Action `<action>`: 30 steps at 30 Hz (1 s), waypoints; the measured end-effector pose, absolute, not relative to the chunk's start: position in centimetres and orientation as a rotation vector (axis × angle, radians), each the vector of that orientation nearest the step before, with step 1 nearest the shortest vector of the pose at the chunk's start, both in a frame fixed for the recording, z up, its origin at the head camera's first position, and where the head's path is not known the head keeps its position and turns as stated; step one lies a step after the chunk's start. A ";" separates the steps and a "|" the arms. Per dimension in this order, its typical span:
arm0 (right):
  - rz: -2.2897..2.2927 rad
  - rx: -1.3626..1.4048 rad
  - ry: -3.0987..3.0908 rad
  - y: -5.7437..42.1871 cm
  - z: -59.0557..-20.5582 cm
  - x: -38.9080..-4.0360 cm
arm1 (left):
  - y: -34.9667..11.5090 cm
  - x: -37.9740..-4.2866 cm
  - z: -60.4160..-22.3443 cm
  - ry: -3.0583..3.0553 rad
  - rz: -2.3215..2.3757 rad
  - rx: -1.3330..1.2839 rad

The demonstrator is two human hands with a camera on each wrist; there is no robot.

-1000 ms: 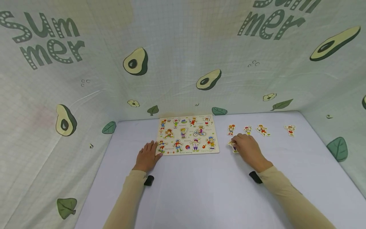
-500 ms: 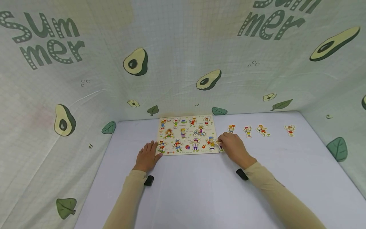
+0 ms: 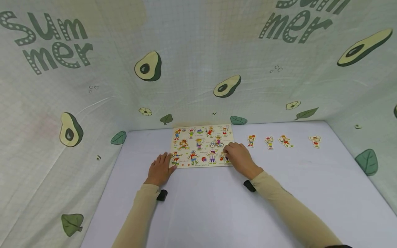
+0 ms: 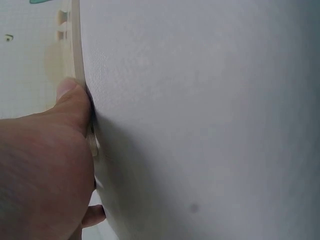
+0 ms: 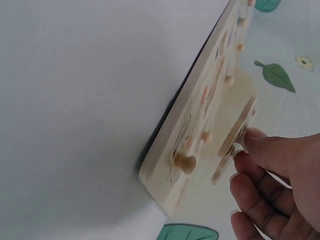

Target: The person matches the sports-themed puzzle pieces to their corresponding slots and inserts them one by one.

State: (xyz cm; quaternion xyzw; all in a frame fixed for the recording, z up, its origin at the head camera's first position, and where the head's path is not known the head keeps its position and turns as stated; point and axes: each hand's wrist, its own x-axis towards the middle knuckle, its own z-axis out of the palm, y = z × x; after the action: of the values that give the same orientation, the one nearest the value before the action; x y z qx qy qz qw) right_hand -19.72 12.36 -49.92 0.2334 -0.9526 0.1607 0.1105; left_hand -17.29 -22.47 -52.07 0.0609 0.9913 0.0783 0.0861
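Note:
A wooden knob puzzle board printed with sports figures lies on the table in the head view. My left hand rests along its left edge with fingers extended; in the left wrist view the thumb presses the board's near edge. Over the lower right corner, my right hand pinches a figure-shaped puzzle piece. The right wrist view shows that puzzle piece raised off the board, between thumb and index finger. The hand partly covers it in the head view. Round wooden knobs stick up from the board.
Right of the board lie several loose puzzle pieces: a basketball player, a figure in a red cap, a soccer player and one farther right. An avocado-print cloth hangs behind the table.
My right hand has moved left from among the loose pieces to the board's lower right corner, carrying the puzzle piece. The left hand stays in place.

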 end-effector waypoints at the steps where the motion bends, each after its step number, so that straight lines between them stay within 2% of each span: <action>1: 0.482 0.689 -2.800 12.1 -50.0 -19.8 | -22.5 -17.3 -52.1 2.958 0.232 0.182; 30: 0.475 0.728 -2.867 6.9 -51.2 -21.7 | -22.6 -17.6 -52.2 2.963 0.225 0.202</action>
State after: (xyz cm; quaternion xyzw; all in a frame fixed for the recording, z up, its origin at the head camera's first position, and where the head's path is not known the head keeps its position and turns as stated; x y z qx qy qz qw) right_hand -21.73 6.95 -51.22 0.2423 -0.9545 0.1581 0.0729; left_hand -17.60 -22.59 -52.19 0.0676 0.9915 0.0753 0.0814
